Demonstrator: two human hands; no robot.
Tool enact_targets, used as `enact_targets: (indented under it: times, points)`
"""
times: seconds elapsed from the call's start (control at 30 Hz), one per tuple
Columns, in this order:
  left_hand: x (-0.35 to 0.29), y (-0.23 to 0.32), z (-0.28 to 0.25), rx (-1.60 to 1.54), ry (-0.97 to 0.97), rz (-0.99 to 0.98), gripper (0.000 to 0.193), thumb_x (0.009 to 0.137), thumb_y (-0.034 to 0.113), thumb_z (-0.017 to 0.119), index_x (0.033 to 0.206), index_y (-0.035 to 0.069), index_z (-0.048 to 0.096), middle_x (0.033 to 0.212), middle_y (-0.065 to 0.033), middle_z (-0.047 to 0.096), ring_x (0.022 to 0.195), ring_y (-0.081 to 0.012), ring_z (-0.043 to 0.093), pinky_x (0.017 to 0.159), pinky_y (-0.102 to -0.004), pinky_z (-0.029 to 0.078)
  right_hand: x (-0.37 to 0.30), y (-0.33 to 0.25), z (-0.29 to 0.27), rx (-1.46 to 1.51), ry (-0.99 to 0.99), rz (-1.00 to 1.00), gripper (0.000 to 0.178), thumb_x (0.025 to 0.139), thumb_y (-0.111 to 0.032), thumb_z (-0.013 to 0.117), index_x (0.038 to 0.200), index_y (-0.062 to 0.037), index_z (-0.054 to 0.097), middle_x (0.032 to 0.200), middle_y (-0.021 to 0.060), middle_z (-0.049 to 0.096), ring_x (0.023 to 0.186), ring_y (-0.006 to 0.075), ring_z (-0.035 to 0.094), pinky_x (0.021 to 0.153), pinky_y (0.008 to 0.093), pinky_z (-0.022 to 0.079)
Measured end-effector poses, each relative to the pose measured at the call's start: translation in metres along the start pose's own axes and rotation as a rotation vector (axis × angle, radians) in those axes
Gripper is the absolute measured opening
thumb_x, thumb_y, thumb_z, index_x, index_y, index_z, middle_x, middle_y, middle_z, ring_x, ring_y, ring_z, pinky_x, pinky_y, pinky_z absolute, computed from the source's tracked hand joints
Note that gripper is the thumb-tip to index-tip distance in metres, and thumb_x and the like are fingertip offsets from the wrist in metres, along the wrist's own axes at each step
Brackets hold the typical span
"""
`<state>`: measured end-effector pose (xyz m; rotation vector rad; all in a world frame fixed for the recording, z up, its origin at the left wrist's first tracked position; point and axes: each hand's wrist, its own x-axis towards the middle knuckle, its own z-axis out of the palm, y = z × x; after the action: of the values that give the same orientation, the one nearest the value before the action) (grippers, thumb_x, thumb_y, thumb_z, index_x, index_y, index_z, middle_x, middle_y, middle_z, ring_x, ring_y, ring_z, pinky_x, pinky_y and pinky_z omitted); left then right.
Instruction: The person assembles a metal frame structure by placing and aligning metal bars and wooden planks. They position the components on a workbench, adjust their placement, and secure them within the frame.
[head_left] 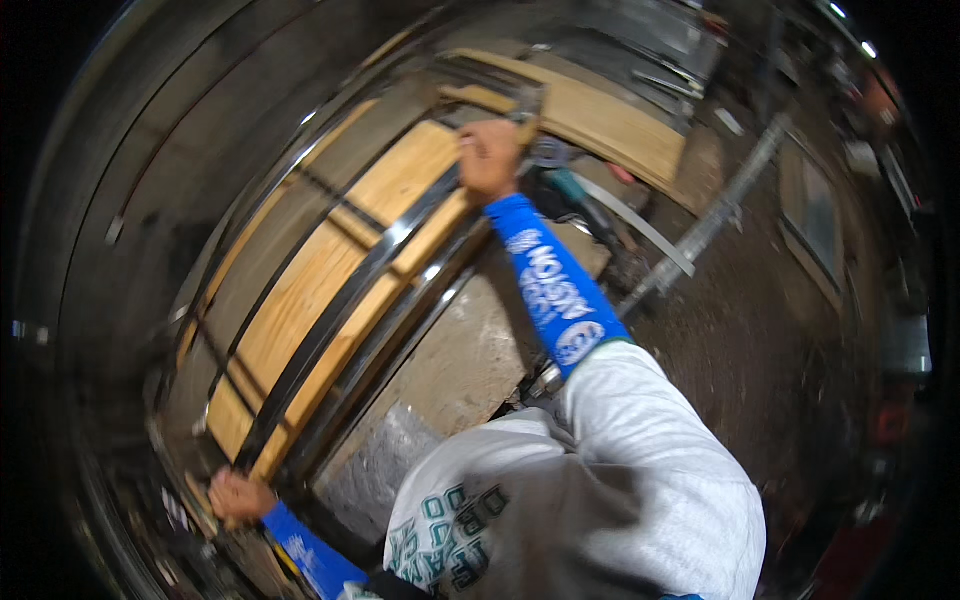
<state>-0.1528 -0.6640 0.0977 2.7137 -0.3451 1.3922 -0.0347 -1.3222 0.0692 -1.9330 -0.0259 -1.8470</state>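
A dark metal bar frame (343, 298), with long rails and thin crosspieces, slants across the left half of the view. My right hand (490, 158) is closed around its far end. At the near end, my left hand (240, 497) is closed on the frame's corner. Some blur covers both hands, and the fingers' undersides are hidden. Pale wooden boards (305, 262) show between and below the rails. Just right of my right hand lies a teal angle grinder (582, 200).
A wide plywood board (610, 122) lies beyond my right hand. A grey metal bar (715, 205) runs diagonally on the right, near a flat panel (812, 215). Concrete-like slab (450, 345) lies between the frame and my body. A wall (120, 150) stands at left.
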Motion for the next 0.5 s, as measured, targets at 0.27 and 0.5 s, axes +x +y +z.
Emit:
enact_targets:
  times: [0.27, 0.5]
  points:
    - [0.014, 0.036, 0.001, 0.023, 0.121, -0.125, 0.033, 0.098, 0.021, 0.049, 0.068, 0.009, 0.059, 0.070, -0.0099, 0.057, 0.072, -0.0331, 0.054, 0.076, -0.0444, 0.038, 0.003, 0.005, -0.023, 0.043, -0.152, 0.129, 0.015, 0.092, -0.010, 0.058, 0.093, -0.0027, 0.072, 0.089, 0.0126, 0.069, 0.088, 0.0309, 0.059, 0.085, 0.0423, 0.045]
    - [0.012, 0.037, -0.006, 0.017, 0.134, -0.160, 0.035, 0.099, 0.019, 0.047, 0.067, 0.009, 0.058, 0.068, -0.0089, 0.056, 0.071, -0.0308, 0.053, 0.082, -0.0424, 0.037, 0.007, -0.010, -0.017, 0.103, -0.204, 0.094, 0.017, 0.095, -0.009, 0.054, 0.092, -0.0017, 0.069, 0.079, 0.0088, 0.065, 0.080, 0.0259, 0.054, 0.080, 0.0396, 0.041]
